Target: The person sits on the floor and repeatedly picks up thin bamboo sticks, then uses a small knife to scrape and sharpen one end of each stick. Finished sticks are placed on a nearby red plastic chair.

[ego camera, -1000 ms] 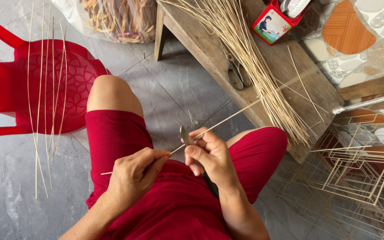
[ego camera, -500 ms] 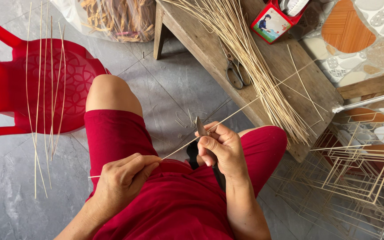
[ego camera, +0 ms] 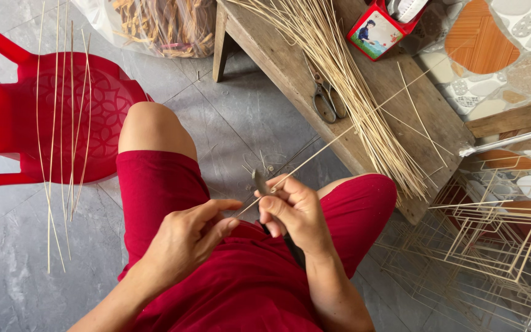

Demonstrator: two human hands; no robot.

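My right hand (ego camera: 296, 212) grips a small knife (ego camera: 259, 182), seemingly a blade, against a thin bamboo strip (ego camera: 339, 136); my left hand (ego camera: 185, 240) pinches the strip's near end over my lap. Step: shaving the strip. Next calls for a steady pull. Bundled strips (ego camera: 339, 80) lie on the wooden surface (ego camera: 425, 110).

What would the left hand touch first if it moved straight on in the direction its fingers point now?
The left hand points right, toward the right hand. It would probably meet the thin bamboo strip and that hand's fingers around the knife almost at once; depth is unclear.
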